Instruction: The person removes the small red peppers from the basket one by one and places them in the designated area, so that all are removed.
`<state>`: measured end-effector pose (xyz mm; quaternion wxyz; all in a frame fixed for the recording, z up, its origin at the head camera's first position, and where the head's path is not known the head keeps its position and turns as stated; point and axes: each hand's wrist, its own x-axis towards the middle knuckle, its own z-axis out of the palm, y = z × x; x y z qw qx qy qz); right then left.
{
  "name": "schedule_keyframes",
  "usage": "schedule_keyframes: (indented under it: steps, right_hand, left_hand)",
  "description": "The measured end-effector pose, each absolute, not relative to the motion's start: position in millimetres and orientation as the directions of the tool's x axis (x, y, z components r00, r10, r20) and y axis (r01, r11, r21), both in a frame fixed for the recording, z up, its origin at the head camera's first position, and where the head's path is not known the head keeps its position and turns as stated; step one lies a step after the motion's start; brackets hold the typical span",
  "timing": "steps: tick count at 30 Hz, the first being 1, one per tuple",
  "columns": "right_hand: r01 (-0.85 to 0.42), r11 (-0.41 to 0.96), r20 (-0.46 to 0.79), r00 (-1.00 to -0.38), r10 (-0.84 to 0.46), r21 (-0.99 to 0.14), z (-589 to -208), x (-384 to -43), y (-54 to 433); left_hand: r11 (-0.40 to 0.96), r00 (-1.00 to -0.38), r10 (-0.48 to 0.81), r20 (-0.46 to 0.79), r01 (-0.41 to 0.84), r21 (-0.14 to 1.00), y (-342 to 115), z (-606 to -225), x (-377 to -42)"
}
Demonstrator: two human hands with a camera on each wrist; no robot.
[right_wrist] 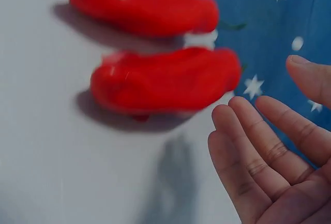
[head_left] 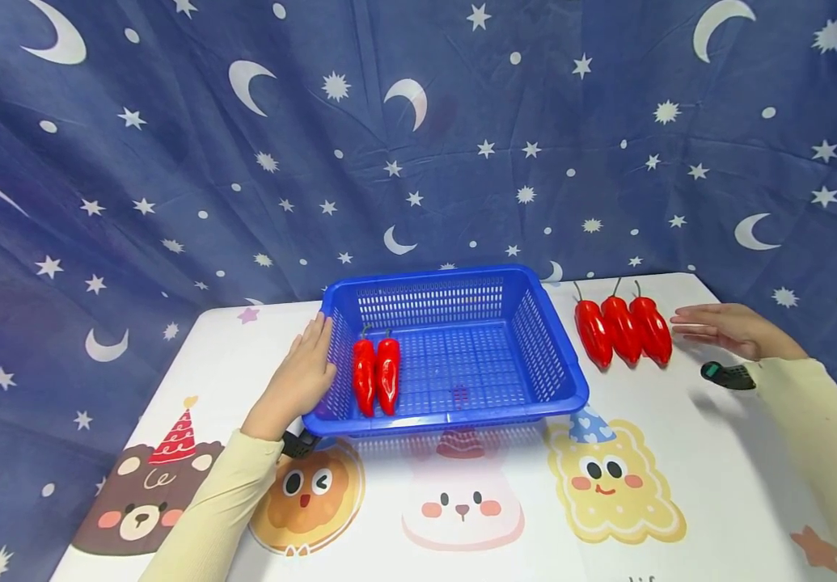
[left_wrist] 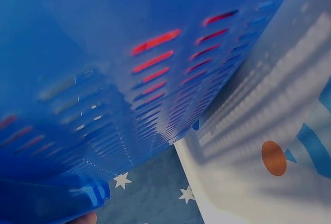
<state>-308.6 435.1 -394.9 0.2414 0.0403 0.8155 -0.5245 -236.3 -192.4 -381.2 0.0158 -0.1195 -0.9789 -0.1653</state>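
Observation:
A blue plastic basket (head_left: 454,419) with slotted walls stands on the table. My left hand (head_left: 294,380) lies along its left rim, fingers straight and touching the edge; in the left wrist view only a fingertip (left_wrist: 85,218) peeks out below the rim. Inside, at the left end, two red peppers (head_left: 364,377) (head_left: 387,375) lie side by side. Three more red peppers (head_left: 593,333) (head_left: 621,330) (head_left: 651,329) form a row right of the basket. Beside the rightmost one, my right hand (head_left: 744,330) hovers with extended fingers and nothing in its grasp.
The white tablecloth (head_left: 505,501) carries printed cartoon figures. A dark blue curtain (head_left: 462,137) with moons and stars hangs right behind the table's back edge. Black wrist devices (head_left: 729,375) sit below both hands.

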Motion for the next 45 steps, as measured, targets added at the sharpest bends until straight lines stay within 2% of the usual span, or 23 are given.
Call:
schedule_keyframes:
  steps: [12, 15, 20, 34, 39, 45]
  right_hand:
    - [0.251, 0.182, -0.299, -0.898, -0.323, -0.951, -349, -291, 404]
    - [0.265, 0.158, -0.305, -0.89, -0.34, -0.951, -338, -289, 393]
    - [0.254, 0.105, -0.273, -0.848, -0.454, -0.962, -323, -285, 374]
    - [0.194, 0.212, -0.278, -0.812, -0.514, -0.958, -296, -287, 308]
    - [0.213, 0.198, -0.286, -0.817, -0.5, -0.957, -291, -292, 284]
    - [0.194, 0.269, -0.303, -0.836, -0.457, -0.943, -290, -296, 257]
  left_hand:
    - [0.913, -0.969, 0.235, 0.074, 0.246, 0.327, -193, -382, -237]
    - [0.912, -0.969, 0.236, 0.077, 0.249, 0.327, -193, -382, -236]
    - [0.911, -0.969, 0.234, 0.079, 0.247, 0.329, -194, -381, -236]
    - [0.913, -0.964, 0.243, 0.104, 0.264, 0.313, -194, -381, -234]
    - [0.908, -0.965, 0.243, 0.1, 0.262, 0.326, -194, -380, -235]
    - [0.906, -0.965, 0.246, 0.089, 0.262, 0.334, -194, -380, -236]
